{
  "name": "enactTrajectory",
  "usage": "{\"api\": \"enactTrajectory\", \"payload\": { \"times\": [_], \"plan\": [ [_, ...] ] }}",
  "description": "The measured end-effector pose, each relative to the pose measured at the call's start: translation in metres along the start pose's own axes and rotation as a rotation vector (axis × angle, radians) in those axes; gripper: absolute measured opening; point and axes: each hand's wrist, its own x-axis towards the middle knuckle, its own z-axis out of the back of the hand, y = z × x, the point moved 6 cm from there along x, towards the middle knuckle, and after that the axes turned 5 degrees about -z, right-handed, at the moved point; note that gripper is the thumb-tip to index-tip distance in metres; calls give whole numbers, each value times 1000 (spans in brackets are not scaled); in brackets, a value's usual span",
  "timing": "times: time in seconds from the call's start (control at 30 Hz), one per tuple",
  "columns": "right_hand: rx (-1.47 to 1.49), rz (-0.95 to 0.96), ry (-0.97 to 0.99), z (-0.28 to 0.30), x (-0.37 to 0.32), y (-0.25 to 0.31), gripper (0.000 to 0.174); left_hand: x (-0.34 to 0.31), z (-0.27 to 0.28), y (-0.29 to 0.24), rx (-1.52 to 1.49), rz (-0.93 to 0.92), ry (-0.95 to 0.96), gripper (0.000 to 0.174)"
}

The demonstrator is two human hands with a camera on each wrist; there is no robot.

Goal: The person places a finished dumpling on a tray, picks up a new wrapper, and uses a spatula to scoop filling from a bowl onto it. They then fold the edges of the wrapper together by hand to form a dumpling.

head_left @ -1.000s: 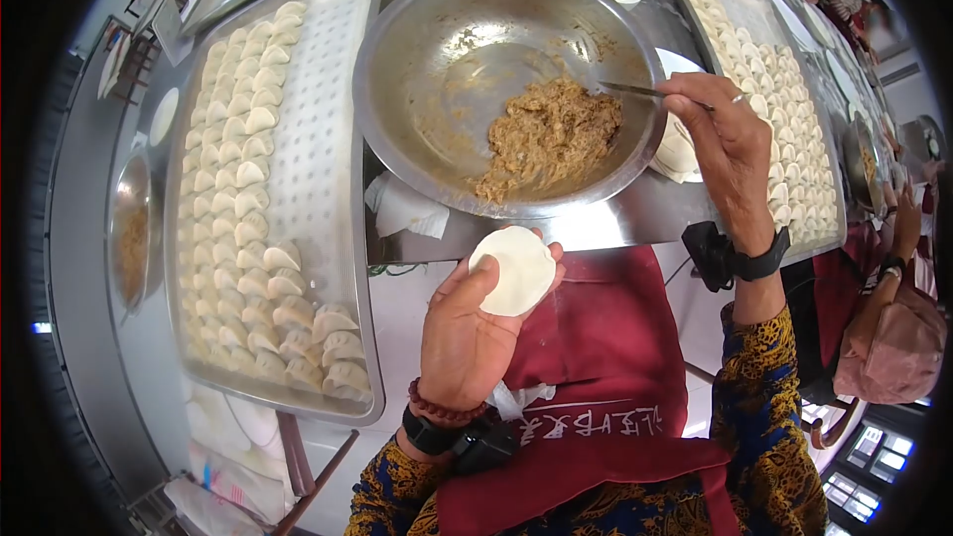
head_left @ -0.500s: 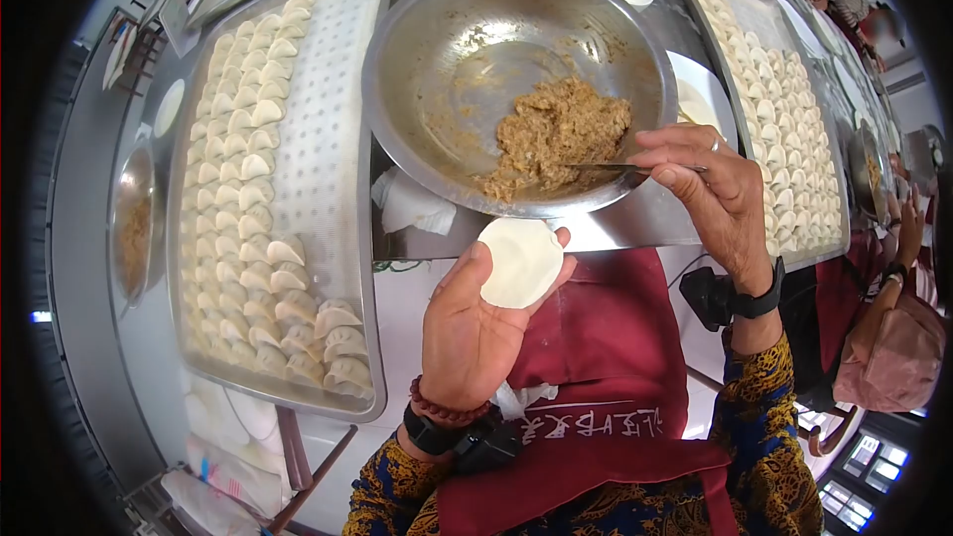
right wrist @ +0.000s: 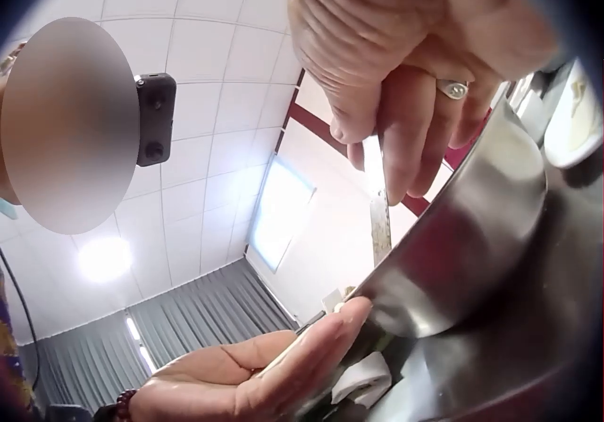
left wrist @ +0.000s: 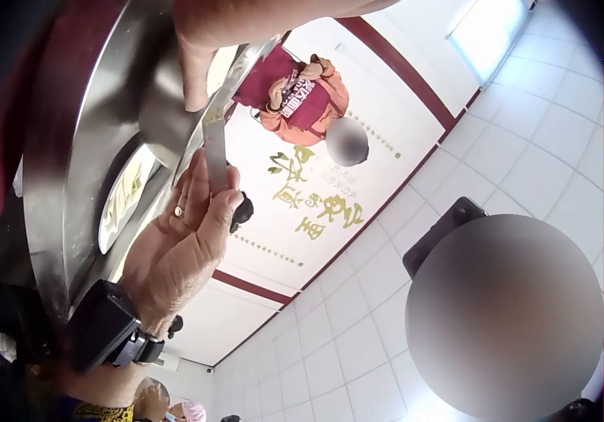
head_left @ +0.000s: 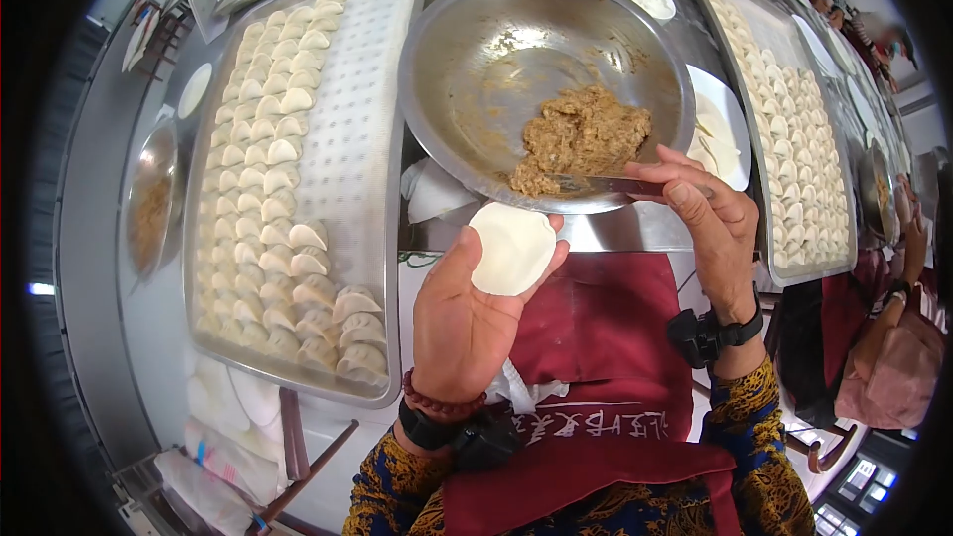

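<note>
A round white dough wrapper [head_left: 512,249] lies on the palm and fingers of my left hand [head_left: 467,323], thumb over its left edge, just below the steel bowl [head_left: 476,69]. Brown filling [head_left: 586,131] is heaped in the bowl's lower right part. At the bowl's right front rim my right hand [head_left: 707,228] pinches a flat metal utensil [head_left: 606,183], whose tip meets the lower edge of the filling. In the right wrist view the utensil [right wrist: 379,215] extends down from the right hand [right wrist: 396,73] toward the left hand [right wrist: 255,375].
Trays with rows of dumplings stand left [head_left: 392,238] and right [head_left: 854,228] of the bowl. More wrappers [head_left: 710,144] lie on a white plate right of it. A crumpled white cloth [head_left: 437,189] is by the bowl's lower left. Another person [head_left: 884,337] works at far right.
The right hand has moved down and the utensil's tip has gone from the bowl's right side through the filling to its lower edge. The left hand still holds the wrapper. The view has shifted slightly.
</note>
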Motion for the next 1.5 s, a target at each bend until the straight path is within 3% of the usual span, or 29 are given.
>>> {"api": "enactTrajectory", "payload": {
  "times": [0.2,0.27,0.4,0.5,0.63,0.9,0.97,1.07,1.3,1.5],
  "plan": [
    [128,64,-73,-9,-15,4,23,-1,-4,-10,6,-43,-16,47],
    [101,128,-74,-11,-21,9,23,-3,-10,-11,-9,-26,86,49],
    [-84,355,23,-25,-42,33,18,-7,-9,-13,-6,-38,76,50],
    [-382,540,116,-40,-64,47,19,-8,-11,-13,-24,-76,21,52],
    [-683,742,110,-60,-88,49,21,-11,-6,-13,13,-77,-4,51],
    [-598,701,182,-56,-101,42,23,-14,5,-11,-17,-69,-24,51],
    [-301,499,168,-40,-94,35,23,-14,6,-11,-20,-72,-27,51],
    [-145,402,53,-31,-91,29,23,-15,5,-12,10,-86,-2,51],
    [-447,556,157,-52,-94,35,25,-16,10,-12,-40,-68,36,49],
    [-470,551,191,-37,-101,50,19,-16,15,-13,-3,-45,22,47]
  ]
}}
